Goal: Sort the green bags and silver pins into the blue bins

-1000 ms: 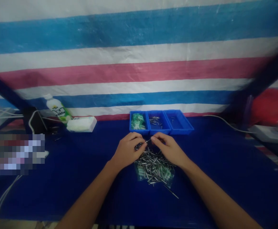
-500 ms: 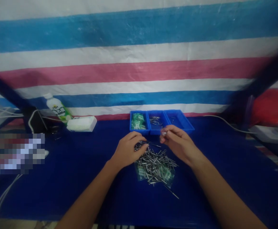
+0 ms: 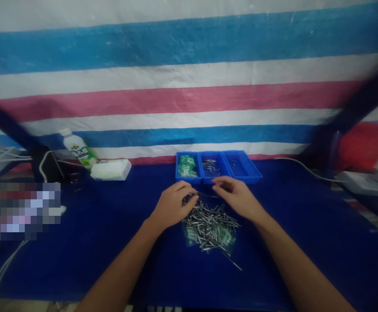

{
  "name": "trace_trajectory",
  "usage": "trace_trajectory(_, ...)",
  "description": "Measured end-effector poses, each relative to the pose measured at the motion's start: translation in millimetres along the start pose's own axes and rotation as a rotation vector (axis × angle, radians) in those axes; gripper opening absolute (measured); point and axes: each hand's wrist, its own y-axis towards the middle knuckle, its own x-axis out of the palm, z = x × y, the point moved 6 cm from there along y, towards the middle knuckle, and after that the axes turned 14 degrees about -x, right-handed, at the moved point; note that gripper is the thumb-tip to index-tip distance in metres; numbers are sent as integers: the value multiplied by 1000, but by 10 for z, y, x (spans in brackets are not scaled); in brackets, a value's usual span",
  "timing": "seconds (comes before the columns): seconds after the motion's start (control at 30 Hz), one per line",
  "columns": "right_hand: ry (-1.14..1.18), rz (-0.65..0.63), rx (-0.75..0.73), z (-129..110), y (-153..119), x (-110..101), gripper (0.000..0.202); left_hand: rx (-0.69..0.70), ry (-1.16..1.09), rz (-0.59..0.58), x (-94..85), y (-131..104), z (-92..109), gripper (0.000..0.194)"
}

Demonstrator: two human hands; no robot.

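Note:
A heap of thin metal pins [image 3: 210,225], silver and dark, lies on the blue table, partly over clear packets with green printing [image 3: 226,237]. My left hand [image 3: 172,203] rests at the heap's far left side, cupped, its thumb and fingertips apart around some pins. Just beyond those fingertips lies a longer thin pin [image 3: 210,196]. My right hand [image 3: 237,196] hovers between the heap and the blue tray [image 3: 221,180]. Its thumb and bent fingers have a gap between them, with nothing visible inside. One long pin [image 3: 234,262] sticks out at the near end.
The tray's left compartment holds green packets [image 3: 187,166], the middle one several pins [image 3: 210,165], the right one a few small pieces [image 3: 233,164]. At the back left are a bottle [image 3: 78,147] and a tissue pack [image 3: 112,169]. A white cable [image 3: 305,167] runs back right.
My right hand has drawn slightly left and toward the heap, and its fingers have turned downward. My left hand has stayed at the heap. The view has shifted a little.

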Motion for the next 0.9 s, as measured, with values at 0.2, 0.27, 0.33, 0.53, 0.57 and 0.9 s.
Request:
trace_trajectory(0.2, -518, -370, -257, -14, -58, 265, 22, -24, 14, -16, 6, 0, -9, 8)
trace_trajectory(0.27, -557, -395, -259, 12, -69, 276, 25, -25, 10, -27, 6, -2, -3, 9)
trace_trajectory(0.33, -555, -402, -271, 18, -75, 267, 29, -30, 5, -35, 6, -6, -2, 10)
trace_trajectory(0.53, -407, -350, -294, -70, -58, 180, 31, -38, 24, -43, 20, -9, -21, 11)
trace_trajectory(0.57, -372, -324, -296, -101, -50, 161, 28, -35, 26, -41, 21, -8, -21, 11)
trace_trajectory(0.9, 251, -40, -106, -231, -55, 156, 20, -2, -20, -60, 35, -16, 19, 24)
